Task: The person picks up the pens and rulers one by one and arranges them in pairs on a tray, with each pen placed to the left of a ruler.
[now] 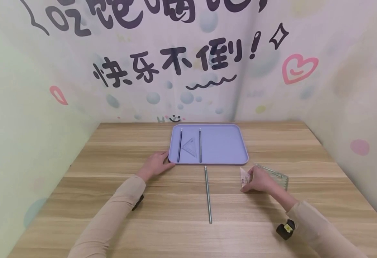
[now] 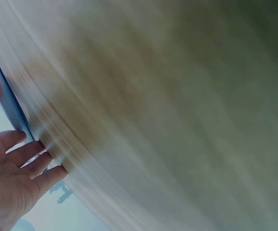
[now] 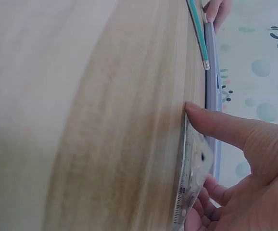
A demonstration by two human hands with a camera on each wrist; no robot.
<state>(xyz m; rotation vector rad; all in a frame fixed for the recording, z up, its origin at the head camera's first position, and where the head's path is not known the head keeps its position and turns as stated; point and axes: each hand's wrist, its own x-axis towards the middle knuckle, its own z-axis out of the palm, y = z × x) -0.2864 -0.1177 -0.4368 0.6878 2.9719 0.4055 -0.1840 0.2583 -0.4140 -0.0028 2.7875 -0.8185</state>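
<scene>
Just in front of the tray (image 1: 224, 143), near its right corner, the right hand (image 1: 258, 180) pinches 1 clear ruler (image 3: 191, 173), best held lightly by its edges, while the left hand (image 1: 157, 165), relaxed, ideally steadies the tray's left corner it touches.

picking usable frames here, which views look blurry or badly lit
Head: tray fairly sharp; left wrist: tabletop smeared, darker toward upper right, left hand clearer; right wrist: tabletop pale and hazy at upper left, marks visible on the clear set square.
</scene>
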